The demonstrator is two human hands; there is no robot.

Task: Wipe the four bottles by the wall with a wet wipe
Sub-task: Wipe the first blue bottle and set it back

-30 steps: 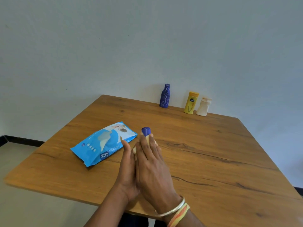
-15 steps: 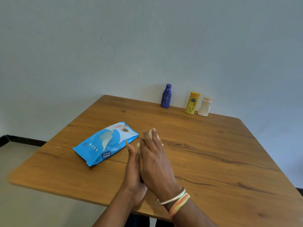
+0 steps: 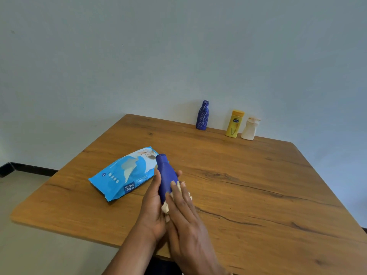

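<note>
Nearest the tabletop's front edge, I am watching the left hand [image 3: 153, 207] wrapping thumb and fingers round the lower body of a plain blue bottle [image 3: 166, 177], which is tilting cap-first away from me above the wood. The right hand [image 3: 184, 215] is lying over it, fingers nearly straight and close together, pressing a crumpled wet wipe [image 3: 165, 209] against the bottle's side.

Just left of the hands, a blue Mee Mee wipes pack [image 3: 125, 175] is lying flat, slanting toward the left edge. The bottle's cap is overlapping its far end in my view.

A wide stretch of wooden tabletop [image 3: 258, 205] is showing between the hands and the right edge.

Along the far edge, against the wall, three bottles are standing upright. A patterned dark blue bottle [image 3: 202, 116] is standing apart from a yellow bottle [image 3: 234, 124], with a white bottle [image 3: 249, 129] just beside the yellow one.
</note>
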